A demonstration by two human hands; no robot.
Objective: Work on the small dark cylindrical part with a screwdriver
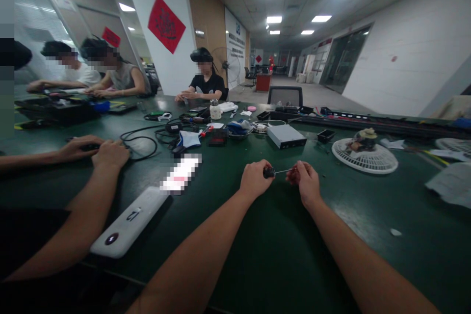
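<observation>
My left hand (253, 179) grips the black handle of a small screwdriver (269, 172) above the dark green work table (342, 216). Its thin metal shaft runs right to my right hand (305, 184), whose fingertips pinch a small dark reddish part (293, 175) at the shaft's end. That part is small and partly hidden by my fingers, so I cannot tell what it is. Both hands are held close together, with a white oblong device (128, 222) on the table to their left.
A co-worker's hands (93, 149) rest on a small black object at the left. Black cables (140, 140), tools, a grey metal box (286, 136) and a white fan grille (364, 155) lie ahead. Several seated people work along the table's far side.
</observation>
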